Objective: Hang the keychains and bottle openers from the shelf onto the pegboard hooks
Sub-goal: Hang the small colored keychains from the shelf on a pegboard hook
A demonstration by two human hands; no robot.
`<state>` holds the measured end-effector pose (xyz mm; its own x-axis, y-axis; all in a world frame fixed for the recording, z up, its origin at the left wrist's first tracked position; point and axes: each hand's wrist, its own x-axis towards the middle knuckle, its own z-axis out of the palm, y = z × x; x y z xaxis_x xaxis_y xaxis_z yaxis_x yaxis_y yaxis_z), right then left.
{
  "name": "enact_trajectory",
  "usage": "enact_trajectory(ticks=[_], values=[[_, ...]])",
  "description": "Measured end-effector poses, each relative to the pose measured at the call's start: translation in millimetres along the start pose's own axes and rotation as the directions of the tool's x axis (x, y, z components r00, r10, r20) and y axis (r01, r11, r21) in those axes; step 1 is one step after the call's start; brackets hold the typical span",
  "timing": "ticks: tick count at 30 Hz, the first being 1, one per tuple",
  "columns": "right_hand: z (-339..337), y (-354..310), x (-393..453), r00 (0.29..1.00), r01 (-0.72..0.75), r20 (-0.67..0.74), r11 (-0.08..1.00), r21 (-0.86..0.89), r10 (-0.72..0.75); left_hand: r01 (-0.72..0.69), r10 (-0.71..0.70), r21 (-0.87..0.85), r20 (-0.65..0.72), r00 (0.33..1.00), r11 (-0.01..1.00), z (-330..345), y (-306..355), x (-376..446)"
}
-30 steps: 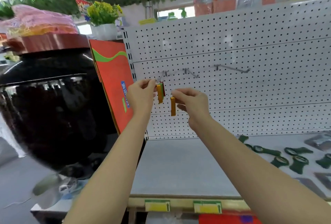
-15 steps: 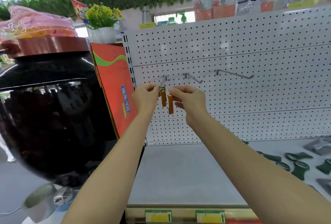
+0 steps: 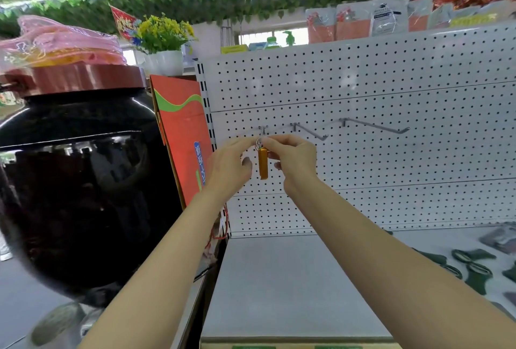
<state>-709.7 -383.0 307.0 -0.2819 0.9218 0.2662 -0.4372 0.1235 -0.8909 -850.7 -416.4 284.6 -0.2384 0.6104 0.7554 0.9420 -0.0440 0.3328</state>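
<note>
So both hands are up at the pegboard (image 3: 391,91), crowded around the leftmost hook (image 3: 263,128). The right hand (image 3: 293,157) is pinching the little metal ring (image 3: 259,142) at the top of an orange keychain (image 3: 263,163), grip clenched on it between thumb and fingertips, and the left hand (image 3: 227,164) is right beside it with its fingertips pinched at that same ring from the other side, so I'd call that grasping too, though it's hard to see exactly how much of the ring it has. The orange bar hangs straight down between the two hands, long axis vertical. There might be a second orange piece tucked behind it, can't tell from here. The bit that matters: the hook sits just above the ring and pokes out from the board toward the camera, so my guess is the ring has to come up a touch and slide back over the tip. The right hand looks closer to the ring, so it probably does the threading while the left steadies. Two more hooks (image 3: 310,132) to the right are bare, and down on the shelf (image 3: 279,279) at far right a bunch of dark green bottle openers (image 3: 472,267) lie waiting, so there's plenty left.
</note>
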Motion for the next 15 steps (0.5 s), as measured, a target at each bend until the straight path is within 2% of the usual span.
enact_trajectory(ticks=[7, 15], values=[[8.1, 9.5, 12.1, 0.997, -0.006, -0.081, 0.999, -0.039, 0.003, -0.054, 0.054, 0.035, 0.008, 0.999, 0.998, 1.1, -9.6, 5.0], [13.0, 30.8, 28.3, 0.989, -0.019, -0.148, 0.999, -0.043, 0.013, -0.054, 0.050, 0.062, 0.056, 0.997, 0.997, 5.5, -15.4, 16.7]])
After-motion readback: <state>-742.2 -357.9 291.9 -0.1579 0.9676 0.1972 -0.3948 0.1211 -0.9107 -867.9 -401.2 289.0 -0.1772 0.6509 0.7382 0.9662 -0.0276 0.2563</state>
